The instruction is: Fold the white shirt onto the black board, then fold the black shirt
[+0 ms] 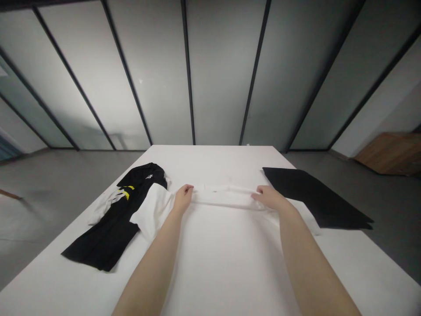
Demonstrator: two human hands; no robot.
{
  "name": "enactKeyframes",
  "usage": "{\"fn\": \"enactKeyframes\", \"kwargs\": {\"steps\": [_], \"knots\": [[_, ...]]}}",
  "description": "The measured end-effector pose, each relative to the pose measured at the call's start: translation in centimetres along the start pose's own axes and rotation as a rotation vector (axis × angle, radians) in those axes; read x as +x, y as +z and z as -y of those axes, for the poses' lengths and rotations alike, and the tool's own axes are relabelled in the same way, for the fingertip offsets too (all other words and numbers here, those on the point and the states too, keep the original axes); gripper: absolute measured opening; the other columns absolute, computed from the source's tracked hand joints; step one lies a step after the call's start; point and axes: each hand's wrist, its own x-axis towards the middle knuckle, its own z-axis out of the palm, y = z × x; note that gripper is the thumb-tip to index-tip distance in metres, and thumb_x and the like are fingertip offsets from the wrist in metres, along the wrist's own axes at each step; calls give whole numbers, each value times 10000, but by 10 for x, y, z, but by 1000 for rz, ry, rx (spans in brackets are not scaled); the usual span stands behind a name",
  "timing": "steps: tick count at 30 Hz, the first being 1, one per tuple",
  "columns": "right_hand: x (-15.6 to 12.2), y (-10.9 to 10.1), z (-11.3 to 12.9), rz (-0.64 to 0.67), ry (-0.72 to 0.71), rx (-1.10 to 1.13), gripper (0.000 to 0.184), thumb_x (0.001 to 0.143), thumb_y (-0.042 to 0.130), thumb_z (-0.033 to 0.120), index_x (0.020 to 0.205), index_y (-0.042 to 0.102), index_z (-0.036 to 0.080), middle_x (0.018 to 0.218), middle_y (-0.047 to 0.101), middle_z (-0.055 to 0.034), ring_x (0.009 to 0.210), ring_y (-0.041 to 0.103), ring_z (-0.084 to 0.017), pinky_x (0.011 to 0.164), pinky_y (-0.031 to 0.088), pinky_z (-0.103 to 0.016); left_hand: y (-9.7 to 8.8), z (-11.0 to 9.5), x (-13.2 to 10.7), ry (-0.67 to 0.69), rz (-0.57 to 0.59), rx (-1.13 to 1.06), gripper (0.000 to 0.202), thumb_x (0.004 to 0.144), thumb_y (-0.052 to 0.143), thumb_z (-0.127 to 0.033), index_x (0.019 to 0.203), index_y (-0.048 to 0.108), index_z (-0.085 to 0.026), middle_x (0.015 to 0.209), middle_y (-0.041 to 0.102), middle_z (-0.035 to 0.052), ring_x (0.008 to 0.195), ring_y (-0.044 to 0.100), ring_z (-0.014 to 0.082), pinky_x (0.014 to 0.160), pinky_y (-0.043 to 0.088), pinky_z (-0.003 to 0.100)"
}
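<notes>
**Both hands on the top edge of a white T-shirt, centre of table**

Writing: the only mark is a small white logo on the chest of the crumpled black fabric garment with yellow and white patches. It is too small to read. The yellow patches sit just below the logo, with no legible letters. No labels are visible elsewhere.

The left hand has its fingers curled tight and pinches the upper edge of the white short-sleeved cloth T-shirt, left of the collar. The right hand is palm down with its fingers bent in, closed on the same edge right of the collar. The cloth between the two hands is bunched into a narrow folded band. Both forearms are bare and lie over the shirt body.

The T-shirt lies flat in the middle of the white rectangular table, collar toward the far end. Its left sleeve spreads out and overlaps the black garment's edge. White on white makes the lower hem hard to make out.

A flat black rectangular sheet of cloth lies on the right side of the table, near the right hand but apart from it. Frosted glass wall panels with black frames stand behind. A brown wooden cabinet is on the floor at far right.
</notes>
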Motion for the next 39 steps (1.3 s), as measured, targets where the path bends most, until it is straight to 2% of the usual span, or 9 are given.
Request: {"fn": "enactKeyframes", "kwargs": {"steps": [5,9,13,15,20,27,31,35,39], "knots": [[-5,-3,4,-2,-76,89,361,911,652,456,658,529,230,620,543,20,626,505,-170,589,298,-283,-1,0,0,10,6,32,262,917,524,-271,985,765,-196,904,790,49,882,719,233,878,547,358],[-8,-7,8,24,-60,344,487,960,535,626,705,637,224,715,645,-28,736,606,-221,681,413,-295,-1,1,1,17,14,60,264,919,521,-266,988,763,-189,914,792,52,888,723,233,869,544,353],[-7,-10,7,-102,-89,438,266,917,568,457,857,674,221,764,657,-14,751,603,-213,664,431,-276,0,3,1,20,20,95,269,928,516,-265,1002,763,-187,914,794,51,889,724,234,853,545,349],[-6,-11,5,-157,-90,432,206,850,585,326,991,684,212,800,661,-3,730,596,-197,647,432,-262,0,4,1,22,22,117,273,935,514,-265,1015,762,-186,925,795,53,889,725,232,853,547,348],[2,-7,0,-219,-94,240,464,783,642,174,1234,742,216,1150,758,-77,959,692,-220,838,498,-265,1,5,1,48,40,185,278,960,499,-252,1046,755,-186,986,798,66,925,729,225,884,553,345],[7,37,0,-339,194,20,304,928,652,310,1141,801,151,1055,762,-167,1049,699,-308,911,497,-362,7,0,-3,158,134,320,220,926,564,-192,1016,765,-195,1092,781,96,1080,706,249,1041,505,384],[5,42,1,-500,234,18,276,964,648,360,1127,787,187,1045,714,-157,980,672,-299,862,487,-367,7,-6,-9,224,186,476,262,912,601,-183,1128,747,-208,1239,736,110,1204,655,268,1118,448,406],[4,36,14,-677,132,8,240,962,633,282,1122,789,195,1135,677,-172,1069,614,-333,978,458,-436,8,-10,-13,256,211,669,325,970,566,-221,1276,677,-210,1356,688,123,1279,618,265,1142,428,422],[-1,53,48,-473,-175,-9,355,1044,463,248,1243,749,179,1256,696,-158,1191,600,-291,1103,409,-396,9,-13,-17,250,195,737,338,999,545,-242,1320,648,-224,1427,656,126,1362,568,279,1192,387,466]]}}
